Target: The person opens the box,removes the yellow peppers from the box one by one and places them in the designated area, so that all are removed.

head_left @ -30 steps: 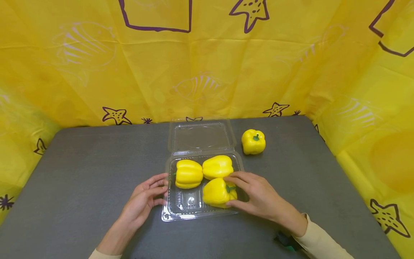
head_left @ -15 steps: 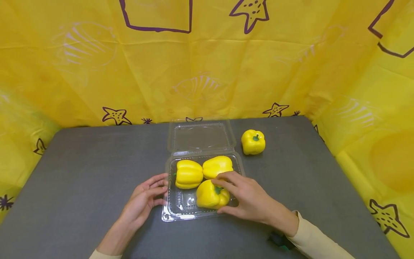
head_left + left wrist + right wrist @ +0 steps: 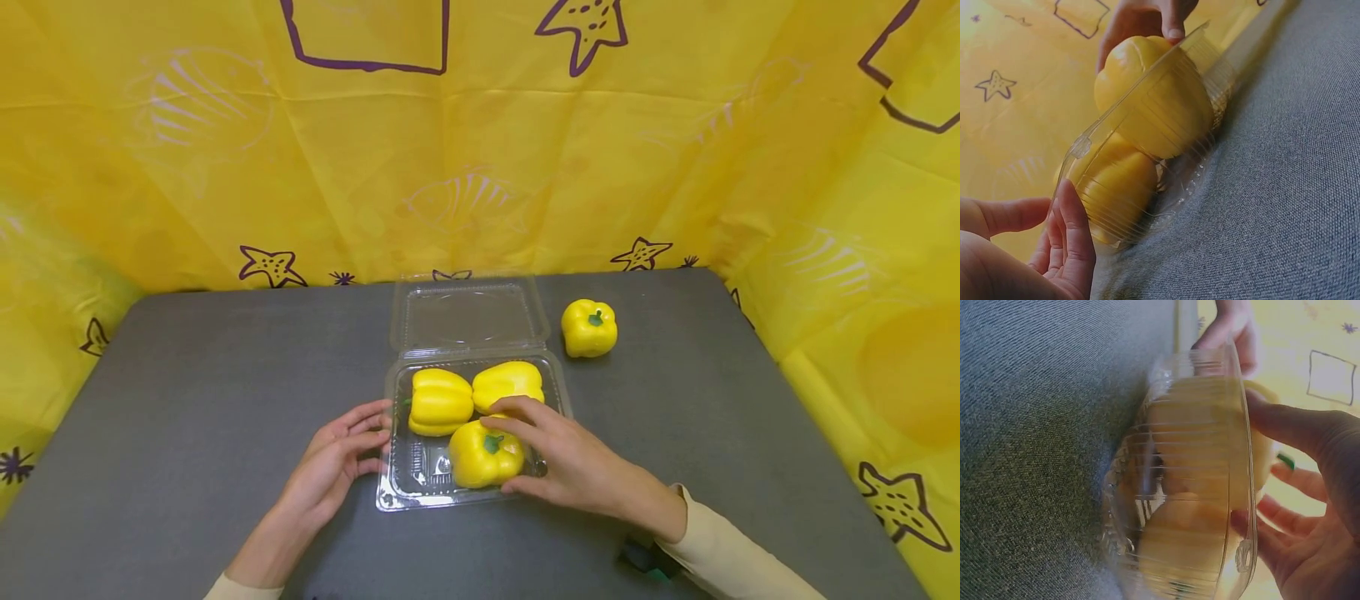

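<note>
Pepper (image 3: 472, 462) has shifted left along the container (image 3: 420, 503) front edge; I judge placement unfinished. Right hand (image 3: 581, 460) pinches it; left hand (image 3: 327, 465) pinches container rim.

Front pepper (image 3: 474, 467) shifted, rotated

Over the last second it slid left within the clear tray (image 3: 417, 464). Its green stem (image 3: 492, 444), earlier pointing right, now faces more upward. Right hand (image 3: 572, 461) moved left with it.
</note>
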